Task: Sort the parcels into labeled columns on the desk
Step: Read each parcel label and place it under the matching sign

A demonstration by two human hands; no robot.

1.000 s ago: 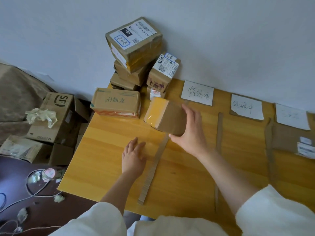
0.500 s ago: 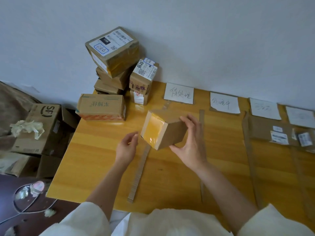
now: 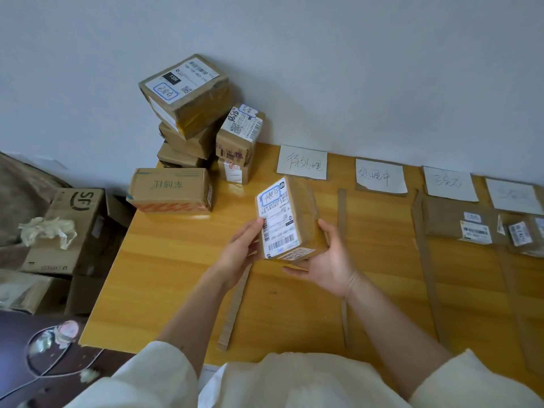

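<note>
A small brown parcel [image 3: 297, 213] with a white shipping label facing me is held above the wooden desk [image 3: 182, 260]. My left hand [image 3: 244, 248] grips its left edge and my right hand [image 3: 329, 260] cups its right side and bottom. Handwritten column labels lie along the desk's far edge: the first paper label [image 3: 302, 162], a second [image 3: 381, 175], a third [image 3: 450, 184] and a fourth [image 3: 513, 196]. Cardboard strips [image 3: 342, 225] divide the columns. A flat parcel [image 3: 459, 223] lies in the third column and small parcels [image 3: 524, 234] in the fourth.
A pile of unsorted parcels [image 3: 188, 95] stands at the desk's far left corner against the wall, with a long box [image 3: 172, 189] in front. SF cartons [image 3: 73, 228] sit on the floor to the left, cables [image 3: 44, 357] below them.
The parcel was lifted off the desk and turned, so its label side now faces me instead of the taped yellow side. My left hand rose from the desk and took hold of it.
</note>
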